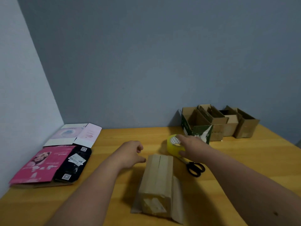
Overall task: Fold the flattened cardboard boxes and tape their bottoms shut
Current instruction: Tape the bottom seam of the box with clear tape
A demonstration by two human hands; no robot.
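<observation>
A brown cardboard box [158, 185] stands folded on the wooden table [244, 160] in front of the person, its bottom turned up, with the 2 long flaps meeting along a centre seam. No tape shows across that seam, so this box looks folded but not yet sealed. The right hand [193, 146] grips the yellow roll of tape [175, 145] just behind the box, fingers curled over its top and side. The left hand [132, 154] hovers just left of the box's far end, fingers loosely curled and holding nothing; whether it touches the cardboard I cannot tell. Black-handled scissors [196, 168] lie beside the box on the right, partly under the right wrist.

At the back right, against the wall, about 4 finished boxes [219, 123] stand upright with open tops; their bottoms are hidden, so their taping cannot be checked. On the left lie at least 2 flattened cartons, a pink and black one [52, 163] and a pale pink and white one [76, 134], unfolded. By my judgement the job is past halfway: taping this box comes next, then the flat ones.
</observation>
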